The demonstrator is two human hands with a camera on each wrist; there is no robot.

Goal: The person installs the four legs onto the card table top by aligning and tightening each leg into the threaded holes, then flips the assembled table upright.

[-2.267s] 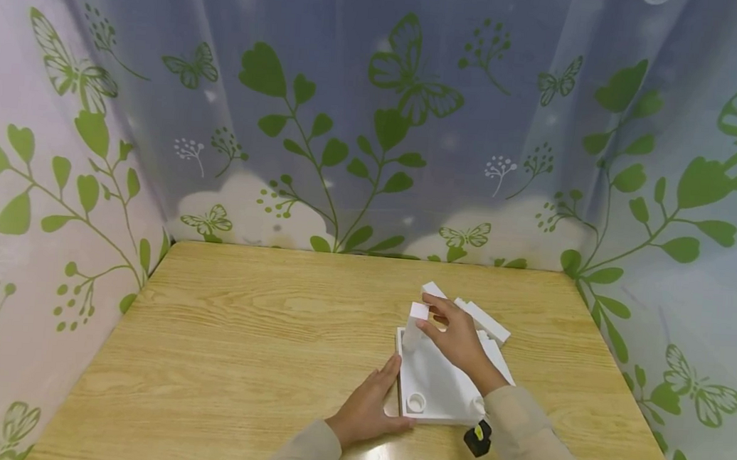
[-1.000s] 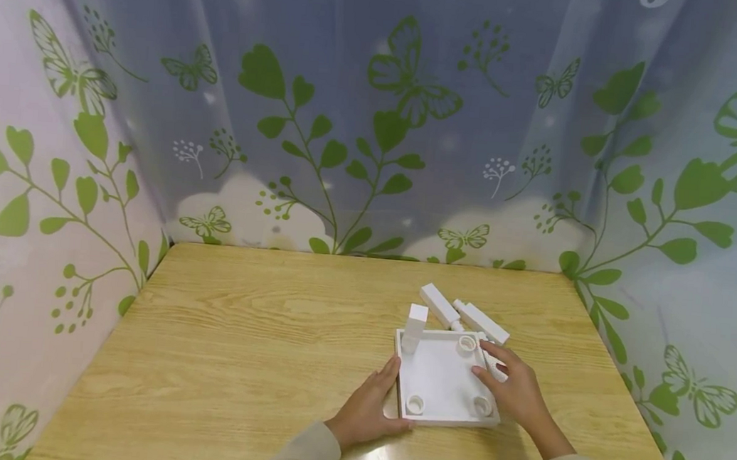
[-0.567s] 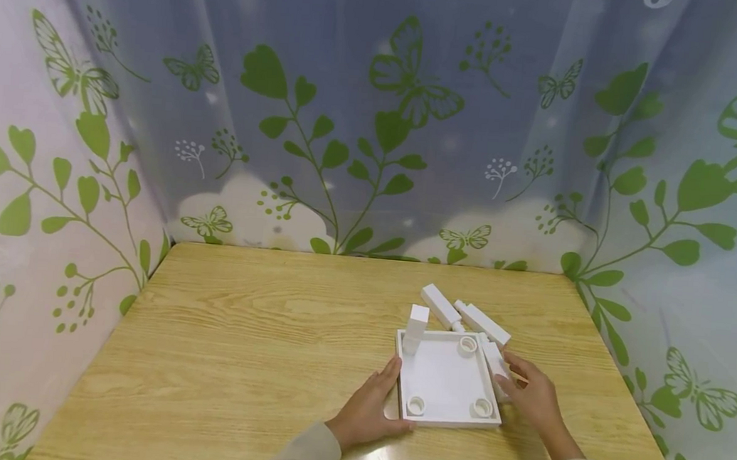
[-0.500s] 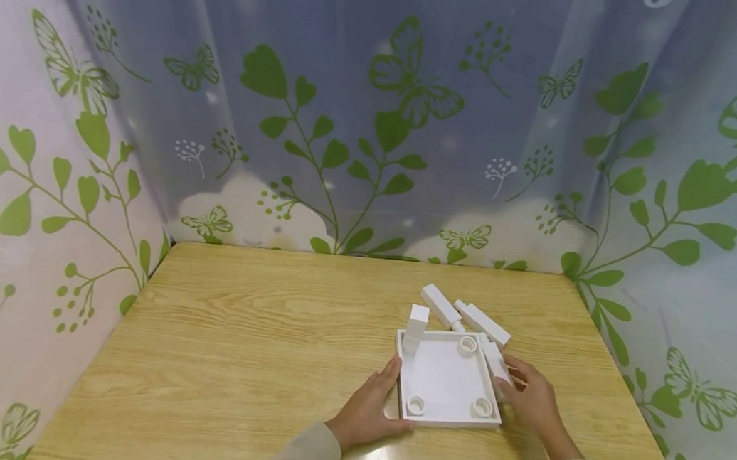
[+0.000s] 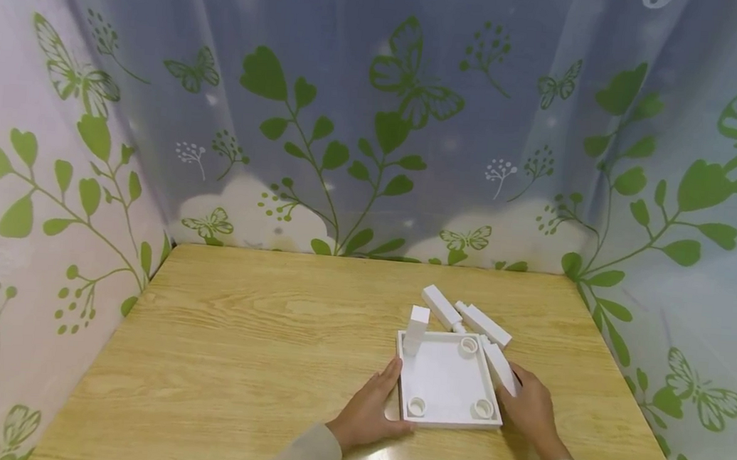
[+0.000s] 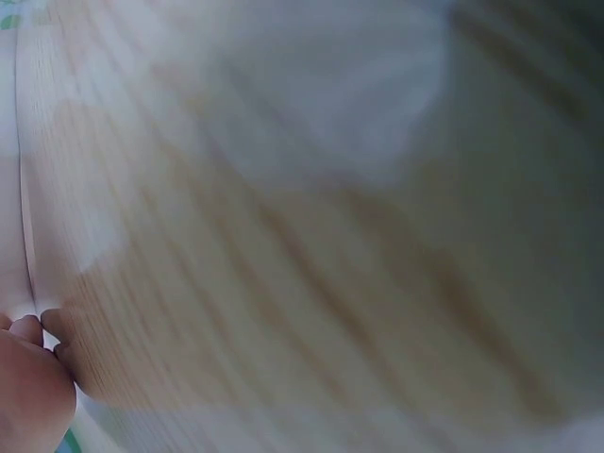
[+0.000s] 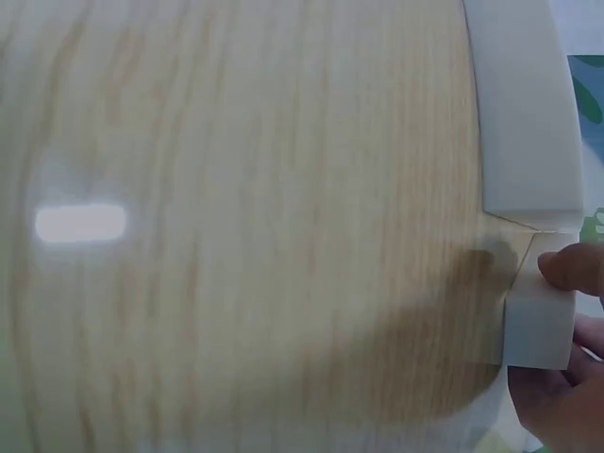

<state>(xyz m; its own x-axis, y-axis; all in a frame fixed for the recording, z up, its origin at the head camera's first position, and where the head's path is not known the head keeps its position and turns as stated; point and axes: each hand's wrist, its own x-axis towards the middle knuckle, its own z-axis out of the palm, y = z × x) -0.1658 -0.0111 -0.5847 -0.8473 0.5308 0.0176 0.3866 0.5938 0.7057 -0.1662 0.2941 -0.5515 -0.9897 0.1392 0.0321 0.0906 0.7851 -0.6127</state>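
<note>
The right hand (image 5: 531,407) pinches a white square-sided leg (image 5: 498,366).
The left hand (image 5: 365,411), thumb spread wide, touches the white tray (image 5: 448,379); a second leg (image 5: 416,329) stands in it.

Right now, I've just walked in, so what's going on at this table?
A person's left hand rests against the left side of a square white tray, while the right hand grips a white block beside the tray's right side. An upright block stands in the far-left corner; the other three corners show round sockets. Two loose blocks lie on the table beyond the tray.
</note>
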